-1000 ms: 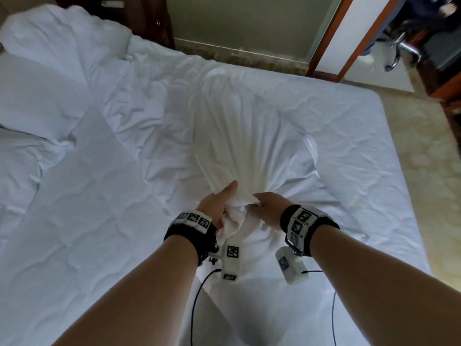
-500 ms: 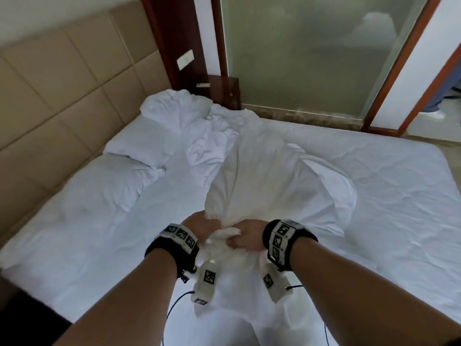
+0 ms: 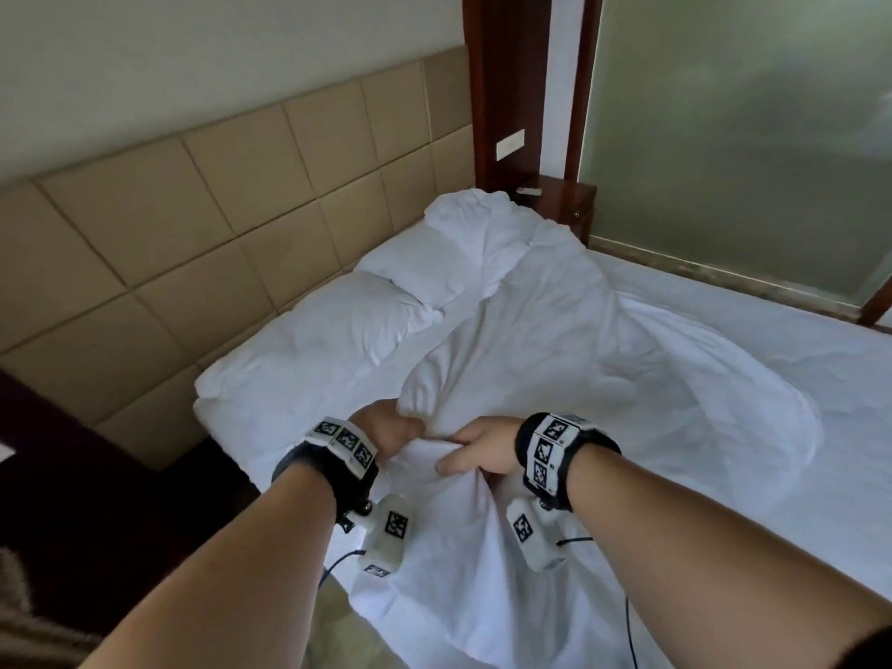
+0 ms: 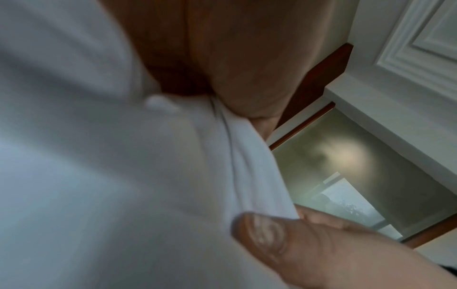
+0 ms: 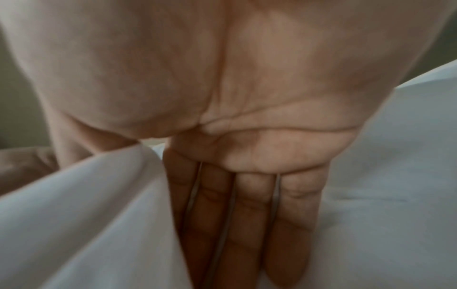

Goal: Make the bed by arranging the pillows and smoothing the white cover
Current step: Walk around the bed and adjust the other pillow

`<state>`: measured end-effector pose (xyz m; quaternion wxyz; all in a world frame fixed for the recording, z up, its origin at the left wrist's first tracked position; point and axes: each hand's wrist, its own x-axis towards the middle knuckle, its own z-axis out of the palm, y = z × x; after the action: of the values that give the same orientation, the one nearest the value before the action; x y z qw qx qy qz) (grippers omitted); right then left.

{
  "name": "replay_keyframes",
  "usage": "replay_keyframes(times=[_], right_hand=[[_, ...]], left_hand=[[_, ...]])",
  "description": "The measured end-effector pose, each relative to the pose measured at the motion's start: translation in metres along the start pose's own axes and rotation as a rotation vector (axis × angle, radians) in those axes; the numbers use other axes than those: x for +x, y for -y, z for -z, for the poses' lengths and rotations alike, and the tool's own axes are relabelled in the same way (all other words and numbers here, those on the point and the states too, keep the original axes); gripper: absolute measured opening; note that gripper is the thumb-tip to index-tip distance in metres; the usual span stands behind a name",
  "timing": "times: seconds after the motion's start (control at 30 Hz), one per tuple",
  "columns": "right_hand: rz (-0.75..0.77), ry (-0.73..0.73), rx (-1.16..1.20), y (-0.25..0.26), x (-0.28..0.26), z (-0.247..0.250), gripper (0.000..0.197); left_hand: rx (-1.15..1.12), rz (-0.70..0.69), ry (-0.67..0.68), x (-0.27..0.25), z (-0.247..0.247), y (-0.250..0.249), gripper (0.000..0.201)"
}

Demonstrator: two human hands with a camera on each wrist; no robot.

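Note:
The white cover [image 3: 603,359] lies crumpled across the bed, with a raised fold running from my hands toward the headboard. My left hand [image 3: 391,427] and right hand [image 3: 475,451] sit close together at the bed's near edge, and both grip a bunched part of the cover. In the left wrist view the cover [image 4: 99,176] is gathered in the palm under the thumb. In the right wrist view a fold of the cover [image 5: 86,215] passes between thumb and straight fingers [image 5: 247,215]. Two white pillows [image 3: 347,325] [image 3: 425,263] lie by the headboard, the far one partly under the cover.
A tan padded headboard [image 3: 193,234] runs along the left. A dark wooden nightstand [image 3: 555,195] stands at the bed's far corner beside a frosted glass wall [image 3: 724,137]. Dark furniture [image 3: 58,451] is at my near left. Tiled floor [image 3: 333,615] shows below the hanging cover.
The head view has swung left and up toward the headboard. Both hands keep their grip on the bunched cover, and the fold now stretches toward the pillows.

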<state>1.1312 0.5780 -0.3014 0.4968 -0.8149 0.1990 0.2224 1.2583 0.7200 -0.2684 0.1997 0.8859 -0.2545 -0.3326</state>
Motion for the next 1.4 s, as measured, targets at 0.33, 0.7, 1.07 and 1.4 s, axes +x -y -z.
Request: replay_keyframes(times=[0.33, 0.7, 1.07, 1.4], right_hand=[[-0.012, -0.016, 0.042, 0.129, 0.087, -0.111, 0.025], [0.015, 0.071, -0.021, 0.307, 0.189, -0.213, 0.056], [-0.109, -0.241, -0.543, 0.336, 0.287, -0.176, 0.044], [-0.183, -0.402, -0.545, 0.355, 0.441, -0.111, 0.090]], left_hand=[[-0.038, -0.092, -0.033, 0.000, 0.105, 0.161, 0.007], [-0.131, 0.043, -0.269, -0.003, 0.285, 0.347, 0.016], [-0.099, 0.061, -0.304, 0.012, 0.344, 0.403, 0.025], [-0.005, 0.116, -0.162, 0.104, 0.409, 0.459, 0.004]])
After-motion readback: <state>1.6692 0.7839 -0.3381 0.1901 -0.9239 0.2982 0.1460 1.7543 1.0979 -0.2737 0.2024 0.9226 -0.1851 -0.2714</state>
